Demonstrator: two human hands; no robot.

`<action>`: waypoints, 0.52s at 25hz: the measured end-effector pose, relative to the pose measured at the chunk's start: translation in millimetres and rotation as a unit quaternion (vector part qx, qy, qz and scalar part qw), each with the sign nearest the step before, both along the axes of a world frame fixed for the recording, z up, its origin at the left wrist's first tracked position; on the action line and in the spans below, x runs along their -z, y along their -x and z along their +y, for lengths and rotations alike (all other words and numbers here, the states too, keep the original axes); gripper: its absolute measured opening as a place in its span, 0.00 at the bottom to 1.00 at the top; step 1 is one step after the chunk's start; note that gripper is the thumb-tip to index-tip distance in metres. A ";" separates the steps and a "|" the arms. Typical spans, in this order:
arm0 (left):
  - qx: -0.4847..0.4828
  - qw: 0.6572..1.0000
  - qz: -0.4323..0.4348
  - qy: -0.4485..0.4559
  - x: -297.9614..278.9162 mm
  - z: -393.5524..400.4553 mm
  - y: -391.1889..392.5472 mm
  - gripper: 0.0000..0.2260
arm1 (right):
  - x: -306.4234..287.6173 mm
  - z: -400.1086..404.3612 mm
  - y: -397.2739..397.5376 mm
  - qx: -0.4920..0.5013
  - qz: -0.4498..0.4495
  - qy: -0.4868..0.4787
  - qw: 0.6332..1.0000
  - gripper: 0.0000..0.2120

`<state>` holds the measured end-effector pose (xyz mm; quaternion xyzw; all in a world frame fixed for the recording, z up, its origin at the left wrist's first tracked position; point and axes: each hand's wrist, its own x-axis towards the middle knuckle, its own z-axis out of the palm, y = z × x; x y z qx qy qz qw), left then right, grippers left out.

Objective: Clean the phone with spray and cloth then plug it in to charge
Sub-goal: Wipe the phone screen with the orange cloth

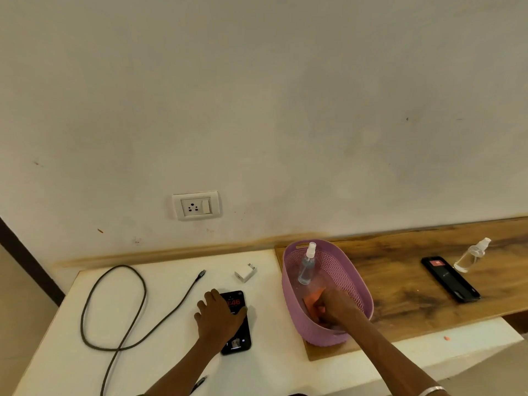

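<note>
A black phone [238, 342] lies screen up and lit on the white table. My left hand [218, 317] rests flat on its upper half, fingers spread. My right hand [333, 305] is down inside the purple basket [353, 271], its fingers closed around an orange cloth [314, 298]. A clear spray bottle [307, 267] with a white nozzle leans inside the same basket, just behind that hand. A dark charging cable [114, 310] loops over the left of the table, one plug end [201, 274] near the phone. A white charger adapter [245, 272] lies behind the phone.
A wall socket with a switch [196, 205] sits above the table's back edge. On the wooden shelf [400, 281] to the right lie a second black phone [450, 278] and another clear spray bottle [473, 255]. The table's left edge drops to the floor.
</note>
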<state>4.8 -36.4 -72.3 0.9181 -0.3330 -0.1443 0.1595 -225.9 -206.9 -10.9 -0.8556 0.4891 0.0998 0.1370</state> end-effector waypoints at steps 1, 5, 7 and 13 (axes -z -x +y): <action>-0.010 1.000 -0.010 -0.012 0.4 -3.6 1.9 0.42 | -0.3 0.3 -0.4 -0.003 0.002 0.001 1.000 0.10; -0.053 0.998 -0.021 -0.034 4.0 -16.7 6.8 0.40 | -8.1 1.2 -3.2 0.000 -0.022 0.012 1.000 0.09; -0.070 0.997 -0.015 -0.020 5.4 -22.6 10.1 0.38 | -17.8 1.7 -4.8 0.001 -0.048 0.041 0.998 0.08; -0.101 0.995 -0.005 0.013 0.2 -27.2 21.8 0.35 | -62.1 23.9 -39.0 0.003 -0.182 0.127 0.975 0.09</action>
